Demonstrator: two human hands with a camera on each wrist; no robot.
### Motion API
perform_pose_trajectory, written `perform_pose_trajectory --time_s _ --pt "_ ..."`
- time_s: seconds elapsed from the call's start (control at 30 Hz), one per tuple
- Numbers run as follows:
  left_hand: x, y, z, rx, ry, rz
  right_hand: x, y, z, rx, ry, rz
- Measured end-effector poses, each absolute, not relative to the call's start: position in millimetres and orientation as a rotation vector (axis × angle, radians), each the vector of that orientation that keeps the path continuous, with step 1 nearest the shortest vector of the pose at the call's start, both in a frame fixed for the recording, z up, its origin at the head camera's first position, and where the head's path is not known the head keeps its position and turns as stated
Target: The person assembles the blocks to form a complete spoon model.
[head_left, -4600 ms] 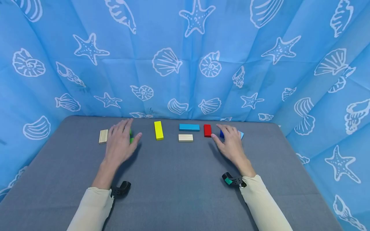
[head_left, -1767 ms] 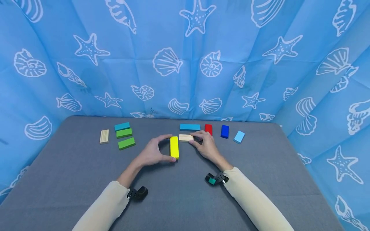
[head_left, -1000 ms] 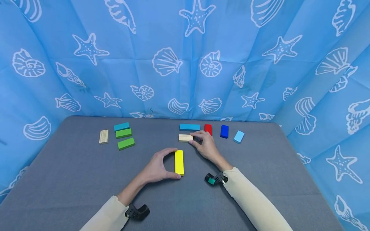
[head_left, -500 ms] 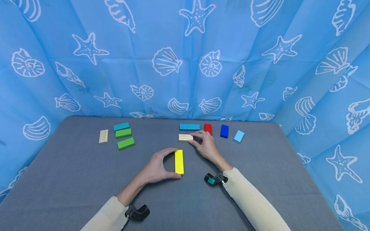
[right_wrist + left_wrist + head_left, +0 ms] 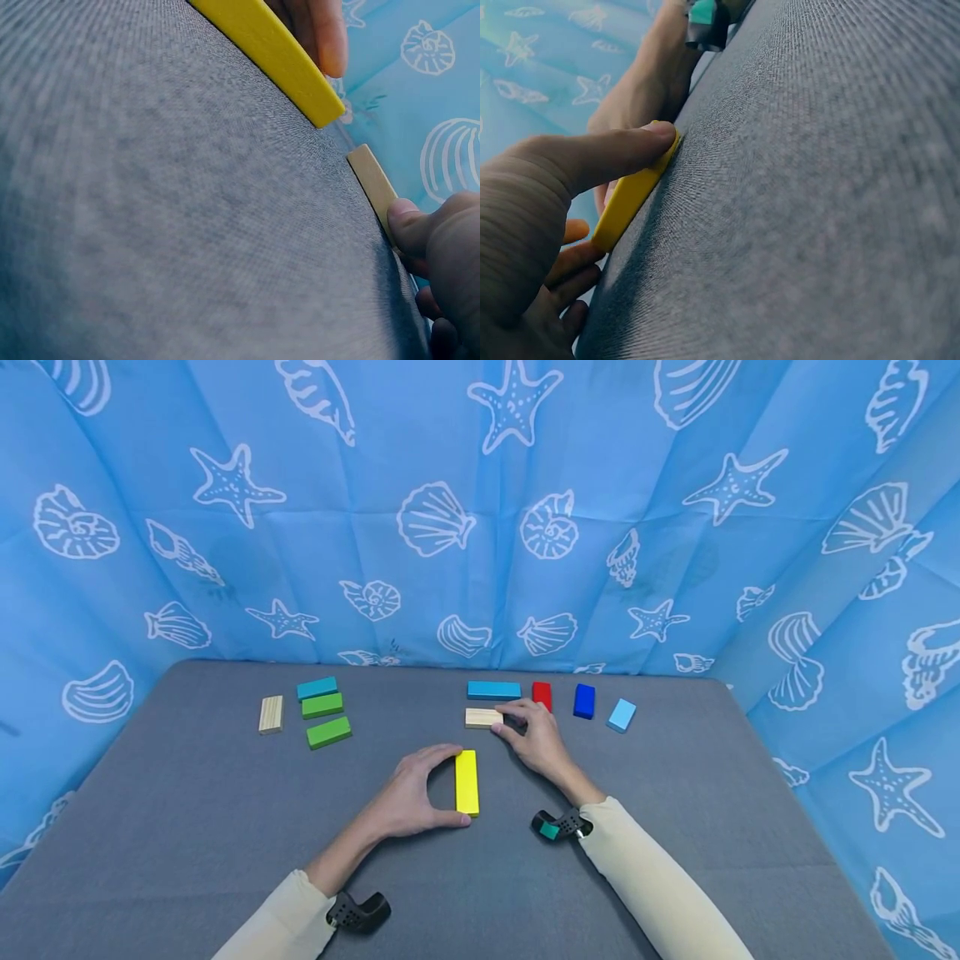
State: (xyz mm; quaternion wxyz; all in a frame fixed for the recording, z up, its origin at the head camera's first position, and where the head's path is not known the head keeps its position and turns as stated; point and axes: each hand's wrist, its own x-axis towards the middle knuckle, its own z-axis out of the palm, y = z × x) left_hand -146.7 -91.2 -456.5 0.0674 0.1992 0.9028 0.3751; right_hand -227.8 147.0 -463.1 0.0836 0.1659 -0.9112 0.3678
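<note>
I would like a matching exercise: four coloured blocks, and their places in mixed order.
1. yellow block
2. red block
3. dark blue block
4. light blue block

A. farthest right in the head view
B. held by the left hand
C. between red block and light blue block
D. partly hidden by the right hand

Pairs: 1-B; 2-D; 3-C; 4-A
</note>
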Motion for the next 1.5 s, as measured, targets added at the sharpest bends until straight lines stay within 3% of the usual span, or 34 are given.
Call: perform_pose_trajectory --time_s 0.83,1.5 --pt "-149 -101 -466 0.752 2.881 1.15 -228 148 -466 0.487 -2.728 1.129" --pt "-151 -101 -468 0.73 2.911 1.105 -221 149 -459 0.579 -2.761 1.194"
